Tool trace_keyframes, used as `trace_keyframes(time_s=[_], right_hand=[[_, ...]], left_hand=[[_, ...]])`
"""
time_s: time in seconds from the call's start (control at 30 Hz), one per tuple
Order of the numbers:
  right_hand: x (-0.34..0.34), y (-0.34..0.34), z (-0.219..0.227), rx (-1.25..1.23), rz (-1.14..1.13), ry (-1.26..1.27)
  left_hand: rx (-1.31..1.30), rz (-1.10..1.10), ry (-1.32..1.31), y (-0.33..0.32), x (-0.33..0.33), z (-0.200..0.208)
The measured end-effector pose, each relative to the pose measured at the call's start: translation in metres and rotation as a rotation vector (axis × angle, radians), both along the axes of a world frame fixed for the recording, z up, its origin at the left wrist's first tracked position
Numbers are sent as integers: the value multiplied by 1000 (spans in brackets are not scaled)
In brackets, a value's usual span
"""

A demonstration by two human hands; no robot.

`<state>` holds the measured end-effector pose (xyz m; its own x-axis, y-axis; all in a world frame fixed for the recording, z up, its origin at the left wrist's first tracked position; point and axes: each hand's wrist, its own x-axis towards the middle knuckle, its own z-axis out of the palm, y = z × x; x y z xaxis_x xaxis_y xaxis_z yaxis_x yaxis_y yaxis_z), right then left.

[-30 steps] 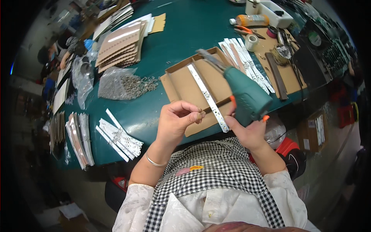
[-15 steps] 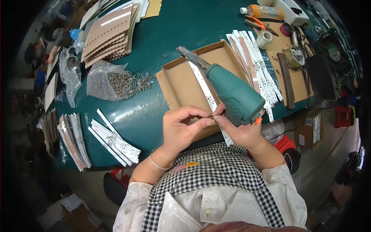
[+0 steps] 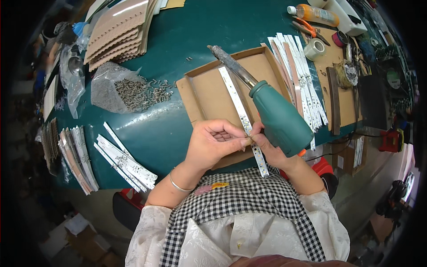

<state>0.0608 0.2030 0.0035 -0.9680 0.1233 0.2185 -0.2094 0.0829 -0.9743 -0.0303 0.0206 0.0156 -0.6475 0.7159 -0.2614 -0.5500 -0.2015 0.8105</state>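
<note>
Circuit strip (image 3: pixel 240 111), white, lies across a cardboard tray (image 3: pixel 215 104), its near end reaching past the tray's near edge to the checked apron (image 3: pixel 240 196). Over it, the left hand (image 3: pixel 215 141) presses thumb and forefinger together; whatever sits between is too small to tell. The right hand (image 3: pixel 278 155) grips a green tool (image 3: pixel 281 118), thumb and forefinger beside those fingertips. Along the table's (image 3: pixel 182 44) near edge, toward its left corner, loose white strips (image 3: pixel 126 162) lie fanned. Metal pins (image 3: pixel 142 94) spill from a clear bag (image 3: pixel 104 91) left of the tray. Farther off, brownish panels (image 3: pixel 118 33) are stacked toward the left edge; an orange bottle (image 3: pixel 318 14) lies toward the right.
</note>
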Motion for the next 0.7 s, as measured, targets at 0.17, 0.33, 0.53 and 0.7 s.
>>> trace_keyframes(time_s=[0.17,0.33,0.53,0.7], right_hand=[[2,22,-17,391,-15,130],[18,19,-14,-16,-255,-146],[45,29,-7,-218,-252,-178],[60,36,-7,-271,-233,-198]], left_hand=[[-55,-25,85,7,-4,-3],[-397,63,793,15,-14,-8],[-555,129,1218,18,-28,-32],[-569,138,1256,22,-28,-39]])
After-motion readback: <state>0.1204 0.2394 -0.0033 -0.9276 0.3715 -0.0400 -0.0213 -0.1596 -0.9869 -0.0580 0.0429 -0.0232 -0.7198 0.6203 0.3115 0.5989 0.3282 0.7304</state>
